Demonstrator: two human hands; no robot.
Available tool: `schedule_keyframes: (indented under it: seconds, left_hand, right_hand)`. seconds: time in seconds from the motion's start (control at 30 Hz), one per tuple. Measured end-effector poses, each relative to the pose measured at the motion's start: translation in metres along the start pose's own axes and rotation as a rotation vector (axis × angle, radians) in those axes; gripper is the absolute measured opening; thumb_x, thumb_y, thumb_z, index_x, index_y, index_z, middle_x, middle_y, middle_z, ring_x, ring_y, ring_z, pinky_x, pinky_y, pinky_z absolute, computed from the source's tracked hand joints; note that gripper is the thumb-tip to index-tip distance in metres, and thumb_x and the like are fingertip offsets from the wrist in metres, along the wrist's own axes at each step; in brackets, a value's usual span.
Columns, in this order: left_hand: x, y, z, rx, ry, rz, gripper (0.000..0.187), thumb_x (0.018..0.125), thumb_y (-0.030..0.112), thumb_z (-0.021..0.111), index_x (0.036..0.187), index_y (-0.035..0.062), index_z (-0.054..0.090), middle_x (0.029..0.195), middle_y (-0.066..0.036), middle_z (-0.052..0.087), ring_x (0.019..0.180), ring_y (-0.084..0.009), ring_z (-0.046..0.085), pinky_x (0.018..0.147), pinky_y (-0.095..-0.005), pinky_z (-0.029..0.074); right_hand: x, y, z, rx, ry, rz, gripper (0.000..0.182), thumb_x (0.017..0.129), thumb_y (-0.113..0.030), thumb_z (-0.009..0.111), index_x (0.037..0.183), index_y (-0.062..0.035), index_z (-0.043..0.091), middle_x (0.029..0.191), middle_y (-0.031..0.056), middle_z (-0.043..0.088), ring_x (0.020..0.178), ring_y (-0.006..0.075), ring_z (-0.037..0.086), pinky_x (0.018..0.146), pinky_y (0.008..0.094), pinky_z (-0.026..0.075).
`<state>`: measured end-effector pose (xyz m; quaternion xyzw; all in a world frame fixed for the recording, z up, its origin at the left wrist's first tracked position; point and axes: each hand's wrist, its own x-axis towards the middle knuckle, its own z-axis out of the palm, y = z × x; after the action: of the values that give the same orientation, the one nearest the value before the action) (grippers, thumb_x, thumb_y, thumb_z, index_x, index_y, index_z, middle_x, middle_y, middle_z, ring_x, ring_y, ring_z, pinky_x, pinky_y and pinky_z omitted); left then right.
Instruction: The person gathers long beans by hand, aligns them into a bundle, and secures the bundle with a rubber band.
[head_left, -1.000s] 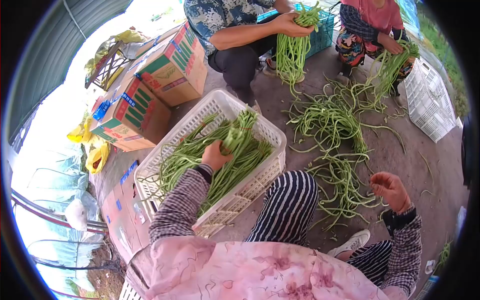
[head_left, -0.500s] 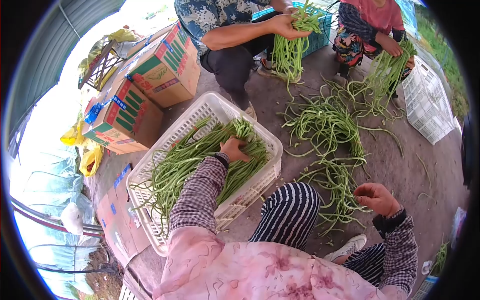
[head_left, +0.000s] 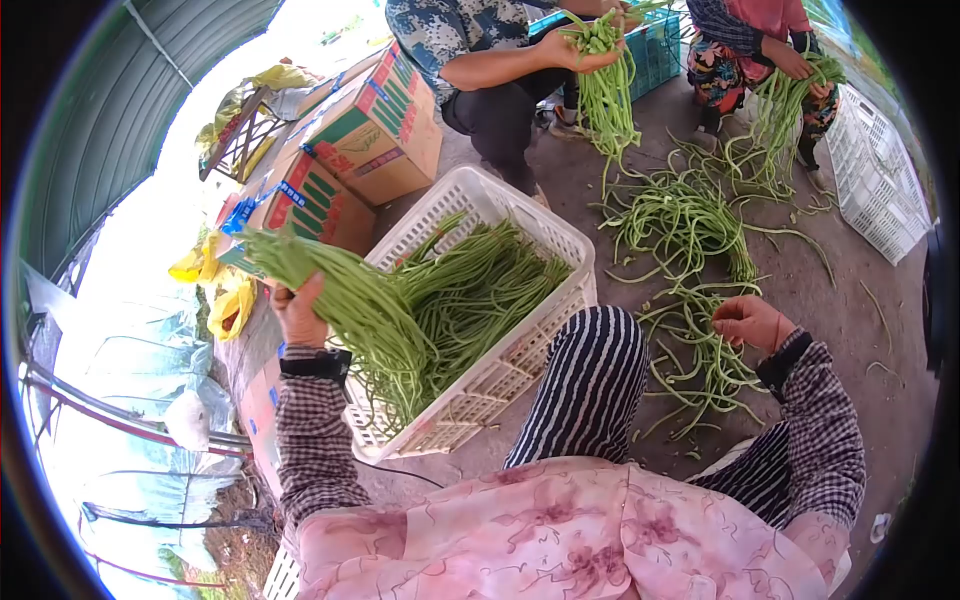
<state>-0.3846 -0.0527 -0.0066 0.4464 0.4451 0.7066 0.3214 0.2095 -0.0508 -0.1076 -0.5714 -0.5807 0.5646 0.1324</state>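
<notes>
My left hand (head_left: 302, 312) is closed around a thick bunch of long green beans (head_left: 345, 285), lifted at the left side of the white plastic crate (head_left: 470, 415). The bunch's free ends droop into the crate. More long beans (head_left: 490, 290) lie in a heap inside it. My right hand (head_left: 752, 322) is over loose long beans (head_left: 705, 370) on the ground, right of my striped knee. Its fingers are curled in together, and whether a bean is between them is hidden.
Two other people crouch opposite, one with a bean bunch (head_left: 608, 90), the other with a second bunch (head_left: 785, 110). A tangled bean pile (head_left: 690, 220) lies on the ground. Printed cartons (head_left: 385, 130) stand at back left, a white crate (head_left: 880, 180) at right, a teal crate (head_left: 655, 55) behind.
My left hand has moved left from inside the crate, raising the bean bunch. My right hand has come down slightly toward the loose beans, its fingers more closed. The whole view has shifted.
</notes>
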Motion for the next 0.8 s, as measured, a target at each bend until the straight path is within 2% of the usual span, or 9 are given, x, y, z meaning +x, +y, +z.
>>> schedule_keyframes:
  seconds: [0.1, 0.23, 0.37, 0.47, 0.5, 0.57, 0.63, 0.67, 0.8]
  left_hand:
    - [0.0, 0.067, -0.029, -0.05, 0.042, -0.002, 0.03, 0.073, -0.001, 0.058, 0.103, 0.0018, 0.057, 0.099, -0.009, 0.059, 0.088, -0.0233, 0.059, 0.08, -0.0378, 0.05]
    - [0.016, 0.146, -0.07, 0.141, 0.195, 0.196, 0.032, 0.074, 0.0, 0.057, 0.106, -0.0014, 0.055, 0.097, -0.011, 0.059, 0.084, -0.0221, 0.059, 0.075, -0.035, 0.051]
    - [0.022, 0.222, -0.091, 0.265, 0.109, 0.292, 0.032, 0.076, 0.002, 0.058, 0.107, -0.0014, 0.055, 0.098, -0.01, 0.058, 0.085, -0.0203, 0.059, 0.077, -0.0342, 0.05]
    - [0.02, 0.233, -0.084, 0.423, 0.057, 0.27, 0.03, 0.075, 0.002, 0.062, 0.105, -0.0005, 0.056, 0.099, -0.008, 0.059, 0.084, -0.0179, 0.059, 0.076, -0.0314, 0.05]
    - [0.018, 0.225, -0.078, 0.415, 0.054, 0.271, 0.03, 0.075, 0.002, 0.062, 0.105, -0.0005, 0.056, 0.099, -0.008, 0.059, 0.084, -0.0179, 0.059, 0.076, -0.0314, 0.05]
    - [0.002, 0.192, -0.048, 0.855, -0.112, 0.193, 0.031, 0.07, 0.002, 0.066, 0.1, 0.0018, 0.059, 0.098, -0.007, 0.059, 0.083, -0.0154, 0.058, 0.075, -0.0276, 0.048]
    - [-0.007, 0.138, -0.008, 1.023, -0.315, 0.252, 0.033, 0.063, 0.004, 0.07, 0.094, 0.0027, 0.062, 0.095, -0.007, 0.06, 0.082, -0.0145, 0.058, 0.074, -0.0253, 0.046]
    - [-0.002, 0.098, 0.001, 1.124, -0.464, 0.418, 0.036, 0.057, 0.005, 0.07, 0.092, 0.0013, 0.063, 0.095, -0.008, 0.059, 0.089, -0.0163, 0.056, 0.078, -0.0273, 0.045]
    - [-0.025, -0.068, 0.049, 1.117, -0.806, -0.012, 0.049, 0.048, 0.016, 0.076, 0.09, -0.0031, 0.062, 0.104, -0.016, 0.048, 0.096, -0.0275, 0.05, 0.085, -0.0342, 0.041]
  right_hand:
    - [0.002, -0.007, 0.001, 0.036, 0.005, -0.007, 0.022, 0.083, -0.018, 0.06, 0.095, 0.0004, 0.058, 0.074, 0.0015, 0.058, 0.062, 0.0089, 0.053, 0.055, 0.0228, 0.045]
    - [0.006, -0.012, 0.003, 0.043, 0.011, -0.007, 0.021, 0.083, -0.018, 0.059, 0.095, -0.0002, 0.058, 0.074, 0.001, 0.058, 0.063, 0.0087, 0.054, 0.054, 0.022, 0.045]
    - [0.012, -0.009, 0.002, 0.078, 0.012, -0.029, 0.022, 0.083, -0.017, 0.059, 0.095, 0.0004, 0.057, 0.074, 0.0018, 0.058, 0.059, 0.008, 0.053, 0.051, 0.0214, 0.045]
    - [0.014, -0.013, 0.002, 0.092, 0.003, -0.045, 0.023, 0.082, -0.017, 0.061, 0.096, 0.0006, 0.057, 0.076, 0.0017, 0.058, 0.058, 0.0076, 0.053, 0.051, 0.0213, 0.045]
    - [0.013, -0.014, 0.0, 0.09, -0.012, -0.064, 0.023, 0.082, -0.017, 0.061, 0.097, 0.0004, 0.057, 0.077, 0.0013, 0.058, 0.059, 0.0073, 0.053, 0.051, 0.0212, 0.045]
    - [0.003, -0.018, -0.001, 0.086, 0.0, -0.083, 0.024, 0.082, -0.017, 0.061, 0.097, 0.0005, 0.056, 0.078, 0.0011, 0.058, 0.062, 0.0071, 0.053, 0.054, 0.0214, 0.045]
    - [-0.005, -0.027, -0.001, 0.088, 0.027, -0.1, 0.025, 0.082, -0.018, 0.061, 0.098, 0.0005, 0.056, 0.08, 0.0009, 0.058, 0.065, 0.0069, 0.053, 0.057, 0.0215, 0.045]
    - [-0.011, -0.03, 0.0, 0.053, 0.028, -0.173, 0.025, 0.082, -0.018, 0.061, 0.099, 0.0007, 0.056, 0.081, 0.0009, 0.058, 0.069, 0.0068, 0.053, 0.061, 0.0217, 0.045]
    - [-0.043, -0.047, 0.011, 0.094, 0.046, -0.286, 0.027, 0.083, -0.019, 0.062, 0.1, 0.0014, 0.055, 0.085, 0.0, 0.057, 0.078, 0.0062, 0.051, 0.069, 0.0211, 0.043]
